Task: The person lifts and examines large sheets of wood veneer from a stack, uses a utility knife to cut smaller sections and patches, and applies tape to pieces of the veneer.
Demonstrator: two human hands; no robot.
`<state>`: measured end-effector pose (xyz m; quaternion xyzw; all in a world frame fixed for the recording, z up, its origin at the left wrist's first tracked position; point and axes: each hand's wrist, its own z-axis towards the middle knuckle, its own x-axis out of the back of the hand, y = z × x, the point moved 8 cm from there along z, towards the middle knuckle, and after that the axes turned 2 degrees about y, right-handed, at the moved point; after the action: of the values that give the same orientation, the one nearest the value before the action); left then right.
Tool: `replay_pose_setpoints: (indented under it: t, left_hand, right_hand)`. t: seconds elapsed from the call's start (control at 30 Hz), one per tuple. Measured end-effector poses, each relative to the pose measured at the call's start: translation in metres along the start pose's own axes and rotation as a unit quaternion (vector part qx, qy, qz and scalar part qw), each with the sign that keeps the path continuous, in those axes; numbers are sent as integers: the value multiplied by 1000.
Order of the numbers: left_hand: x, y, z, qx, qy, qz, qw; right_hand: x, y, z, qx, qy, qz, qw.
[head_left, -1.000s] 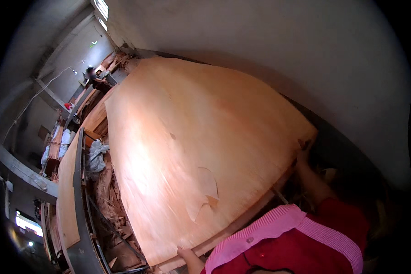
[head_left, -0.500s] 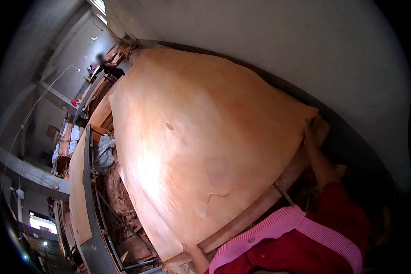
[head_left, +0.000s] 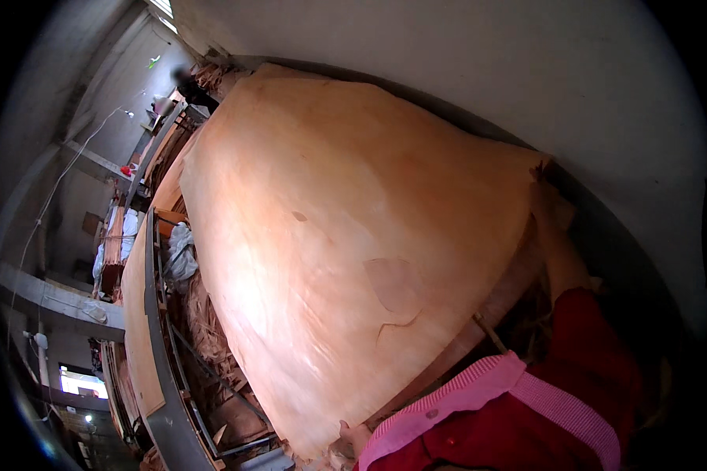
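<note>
- Running down the left side, a pale board [head_left: 143, 337] borders a grey rail [head_left: 173, 420].
- A white plastic bag [head_left: 182, 255] sits above torn wood scraps [head_left: 208, 334], just beside the sheet.
- The large veneer sheet [head_left: 306, 235] fills the middle, near the wall [head_left: 463, 63]; its right corner lies higher in view than a second ago, its near edge more bowed.
- The left hand [head_left: 357, 436] grips the near edge by the left corner, thumb on top, fingers hidden.
- A darker patch [head_left: 394, 284] and a curved crack mark the sheet; the patch appears further right than before.
- A thin stick [head_left: 491, 334] juts out beside the near edge.
- The right hand [head_left: 538, 179] clasps the right corner, arm reaching further up than earlier.
</note>
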<state>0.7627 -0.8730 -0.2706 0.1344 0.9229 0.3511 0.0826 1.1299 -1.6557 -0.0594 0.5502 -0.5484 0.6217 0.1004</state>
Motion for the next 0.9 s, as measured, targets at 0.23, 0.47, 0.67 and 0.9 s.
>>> replay_pose_setpoints:
  t: [0.23, 0.47, 0.67, 0.9]
  left_hand:
    - [-5, -6, 2, 9, -3, -6, 1000]
    - [48, 10, 7, -25, 4, -61, 998]
    - [54, 41, 57, -74, -30, -107, 991]
    - [-16, 52, 33, -27, -55, -144, 988]
  right_hand:
    - [-5, 0, 10, -22, -1, 34, 999]
    - [-32, 129, -24, -30, 59, 314, 947]
    - [-33, 158, -59, -112, 53, 511, 851]
    - [-45, 108, -25, -17, 132, 501, 855]
